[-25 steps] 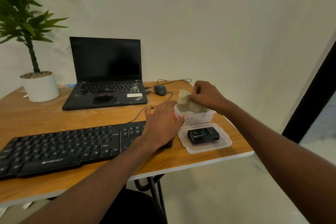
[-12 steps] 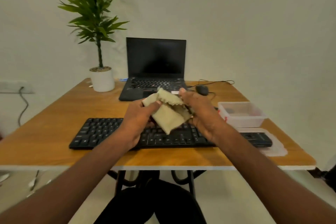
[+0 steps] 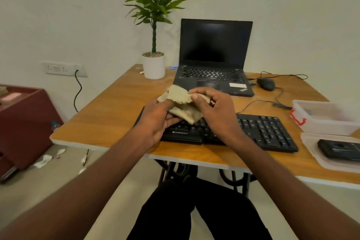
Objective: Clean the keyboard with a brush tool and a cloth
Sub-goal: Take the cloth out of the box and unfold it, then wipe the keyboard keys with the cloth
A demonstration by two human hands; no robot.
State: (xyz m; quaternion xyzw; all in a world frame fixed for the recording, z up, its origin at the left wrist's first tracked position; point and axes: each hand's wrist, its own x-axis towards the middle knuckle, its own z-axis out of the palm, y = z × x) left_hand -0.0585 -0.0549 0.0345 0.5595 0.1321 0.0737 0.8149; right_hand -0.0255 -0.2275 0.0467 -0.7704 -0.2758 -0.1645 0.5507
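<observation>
Cloth: small beige soft fabric cloth (image 3: 183, 106) with pinked edges, bunched up and held in the air above the left end of the keyboard
Left hand: left hand (image 3: 158, 118) under the cloth's left side, thumb and fingers curled round a fold, pinching it
Right hand: right hand (image 3: 212, 109) on the cloth's right side, thumb and forefinger pinching the top edge, other fingers curled behind
Handling: judged light, limp, non-slip, nothing fragile; best taken by two edges or corners to open it out, then wadded flat under the fingertips for wiping
Keyboard: black full-size plastic keyboard (image 3: 263, 132) lying flat near the front edge of the desk, left part hidden by both hands; keys likely loose enough to call for light pressure
Desk: wooden-topped desk (image 3: 120, 115) with white edging
Container: clear plastic box with a red clasp (image 3: 321, 117) to the right of the keyboard, its lid (image 3: 311, 148) nearer, carrying a black rectangular object (image 3: 341, 150), possibly the brush tool, cannot tell
Beyond: open black laptop (image 3: 214, 60), black corded mouse (image 3: 266, 83), potted green plant in a white pot (image 3: 153, 66)
</observation>
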